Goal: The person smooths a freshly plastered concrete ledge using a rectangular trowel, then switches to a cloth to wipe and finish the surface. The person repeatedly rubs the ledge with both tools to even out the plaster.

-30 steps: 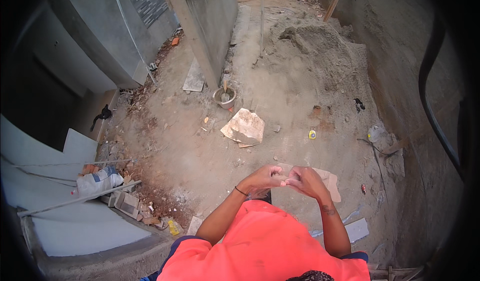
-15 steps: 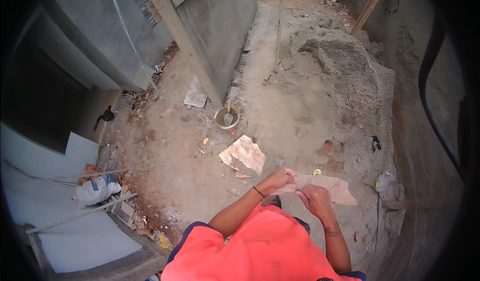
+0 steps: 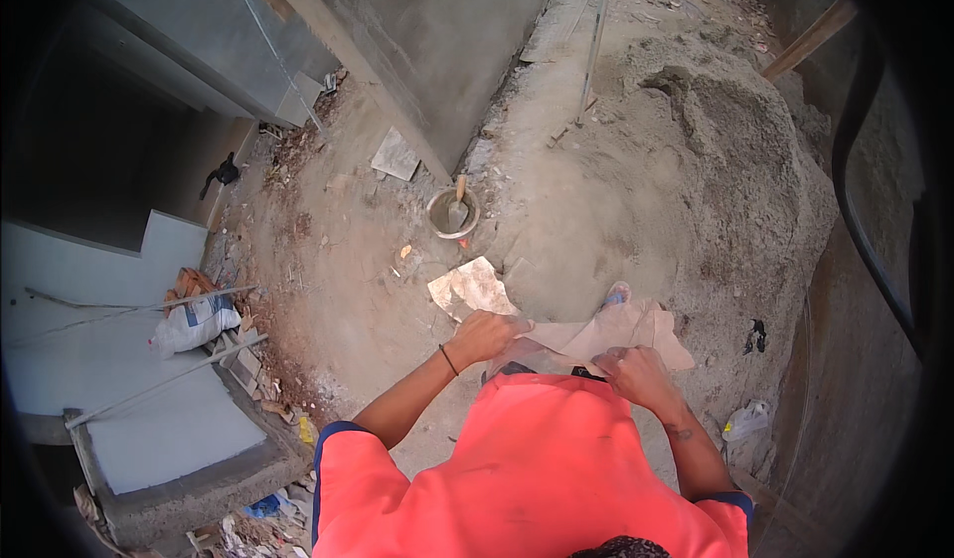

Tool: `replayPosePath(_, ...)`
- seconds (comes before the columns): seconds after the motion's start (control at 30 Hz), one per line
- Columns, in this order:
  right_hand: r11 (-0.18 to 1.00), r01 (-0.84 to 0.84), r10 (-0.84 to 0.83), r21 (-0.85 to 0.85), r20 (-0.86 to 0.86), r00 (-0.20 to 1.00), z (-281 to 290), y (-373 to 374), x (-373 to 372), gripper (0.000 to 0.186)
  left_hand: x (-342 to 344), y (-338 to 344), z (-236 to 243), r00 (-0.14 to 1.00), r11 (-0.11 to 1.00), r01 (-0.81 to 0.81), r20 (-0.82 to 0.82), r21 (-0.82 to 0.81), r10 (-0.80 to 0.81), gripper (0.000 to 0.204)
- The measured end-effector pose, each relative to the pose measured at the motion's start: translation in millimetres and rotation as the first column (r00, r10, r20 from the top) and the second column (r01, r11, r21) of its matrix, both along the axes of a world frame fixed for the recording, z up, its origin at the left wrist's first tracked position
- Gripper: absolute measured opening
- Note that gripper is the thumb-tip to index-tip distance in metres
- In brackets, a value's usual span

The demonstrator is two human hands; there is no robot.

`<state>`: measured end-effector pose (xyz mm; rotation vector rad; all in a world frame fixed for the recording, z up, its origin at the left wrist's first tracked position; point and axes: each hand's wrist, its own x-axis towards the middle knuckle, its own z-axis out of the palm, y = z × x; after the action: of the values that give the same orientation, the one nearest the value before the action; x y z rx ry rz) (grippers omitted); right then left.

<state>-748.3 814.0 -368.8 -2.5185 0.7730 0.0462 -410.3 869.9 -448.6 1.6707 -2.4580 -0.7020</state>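
Observation:
My left hand (image 3: pixel 489 334) is closed on the left part of a thin, creased, pale brown sheet (image 3: pixel 654 327) that looks like paper. My right hand (image 3: pixel 639 374) pinches its lower edge, to the right of the left hand. The sheet stretches between both hands in front of my waist, and its wider end spreads past the right hand. Part of it near the left hand looks see-through. Just beyond the left hand, a broken pale slab (image 3: pixel 471 286) lies on the ground, partly covered by that hand.
Beyond the slab stands a bucket (image 3: pixel 433 222) with a wooden-handled trowel (image 3: pixel 458 212) in it. A large sand heap (image 3: pixel 735 170) rises at the right. A slanting timber prop (image 3: pixel 383 91) leans by the grey wall. Rubble and a white sack (image 3: pixel 197 324) lie at the left.
My hands have moved apart, the left one leftward and slightly up. The sheet, bunched between them before, is now spread wider. The whole view has shifted a little.

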Motion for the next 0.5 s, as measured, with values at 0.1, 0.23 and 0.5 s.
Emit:
replayPosePath(0.1, 0.996, 0.088, -0.086, -0.003, 0.157, 0.984, -1.6, -111.1, -40.4, 0.014, 11.9, -44.8, -24.6, 0.953, 0.949, -0.301, 0.006, -0.09, 0.303, 0.036)
replayPosePath(0.23, 0.98, -0.001, -0.011, 0.198, 0.06, 0.998, 10.1, -240.0, -75.0, 0.017, -30.4, -101.1, -35.8, 0.896, 0.889, -0.444, -0.036, -0.11, 0.443, 0.045)
replayPosePath(0.5, 0.833, -0.517, 0.553, -0.196, 0.3, 0.777, 36.5, -354.4, -70.2, 0.039, -61.2, -147.9, -29.9, 0.631, 0.629, -0.772, -0.225, -0.088, 0.743, 0.033)
